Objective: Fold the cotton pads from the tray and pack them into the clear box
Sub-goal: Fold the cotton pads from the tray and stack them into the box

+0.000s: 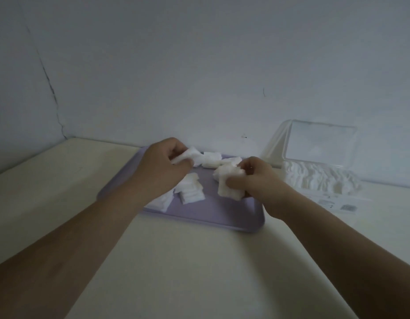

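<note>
Left grip [162, 162] curled round a crumpled cotton pad [191, 155], right grip [256, 180] clutching a stack of pads [229, 184], both over a lilac tray [210, 218] on a cream surface [199, 261]. More loose pads [191, 191] scattered in the tray. To the right, on the surface, a clear box [321, 180], lid [319, 146] raised, packed with white pads.

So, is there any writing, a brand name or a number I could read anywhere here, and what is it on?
White label or sheet at the foot of the clear box: small dark print and a dark square, perhaps a code; all too blurred to read.
Clear box, tray, cotton pads: no text visible.
Nothing here can be quoted.
</note>
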Available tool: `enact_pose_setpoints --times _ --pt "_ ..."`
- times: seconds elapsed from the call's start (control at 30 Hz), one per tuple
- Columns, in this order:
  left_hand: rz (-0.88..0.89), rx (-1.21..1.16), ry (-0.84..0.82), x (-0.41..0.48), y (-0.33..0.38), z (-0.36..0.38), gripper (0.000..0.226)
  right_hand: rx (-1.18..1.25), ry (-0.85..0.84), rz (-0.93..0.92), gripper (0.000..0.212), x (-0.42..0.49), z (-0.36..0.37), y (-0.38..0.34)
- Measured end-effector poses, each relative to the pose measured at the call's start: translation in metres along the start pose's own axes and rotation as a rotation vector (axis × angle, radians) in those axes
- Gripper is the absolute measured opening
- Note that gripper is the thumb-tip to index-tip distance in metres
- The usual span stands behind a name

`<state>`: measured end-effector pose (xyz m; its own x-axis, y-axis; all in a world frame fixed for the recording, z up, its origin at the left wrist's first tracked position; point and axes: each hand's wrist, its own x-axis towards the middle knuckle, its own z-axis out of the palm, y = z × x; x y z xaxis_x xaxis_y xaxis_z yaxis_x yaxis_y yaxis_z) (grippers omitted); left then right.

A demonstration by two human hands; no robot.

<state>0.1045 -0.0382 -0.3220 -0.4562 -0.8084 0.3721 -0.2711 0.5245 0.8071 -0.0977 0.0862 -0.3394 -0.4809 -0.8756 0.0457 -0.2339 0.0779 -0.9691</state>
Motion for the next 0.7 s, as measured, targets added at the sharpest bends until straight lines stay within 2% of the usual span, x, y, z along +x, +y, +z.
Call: enact_pose_setpoints --times 0.07,0.13,0.27,0.4,0.53,0.7 --pt "-0.020 -0.207 -0.112 -0.010 0.006 0.009 0.012 0.132 -0.017 0.040 0.044 -0.009 -0.006 0.007" --pt "-0.091 -0.366 -0.212 -0.020 0.006 0.023 0.017 0.130 -0.039 0.041 0.053 -0.015 -0.010 0.018" --pt "-0.193 -0.537 -0.345 -0.032 -0.002 0.043 0.023 0.026 0.076 -0.089 0.032 -0.026 -0.010 0.032" --pt "-0.179 -0.473 -0.436 -0.034 -0.009 0.051 0.018 -0.133 0.256 -0.254 0.032 -0.029 -0.006 0.043" --pt "-0.172 -0.410 -0.474 -0.034 -0.013 0.056 0.014 -0.154 0.179 -0.203 0.032 -0.028 -0.006 0.053" --pt "-0.089 -0.314 -0.460 -0.036 -0.016 0.058 0.014 -0.134 0.095 -0.229 0.044 -0.029 -0.014 0.059"
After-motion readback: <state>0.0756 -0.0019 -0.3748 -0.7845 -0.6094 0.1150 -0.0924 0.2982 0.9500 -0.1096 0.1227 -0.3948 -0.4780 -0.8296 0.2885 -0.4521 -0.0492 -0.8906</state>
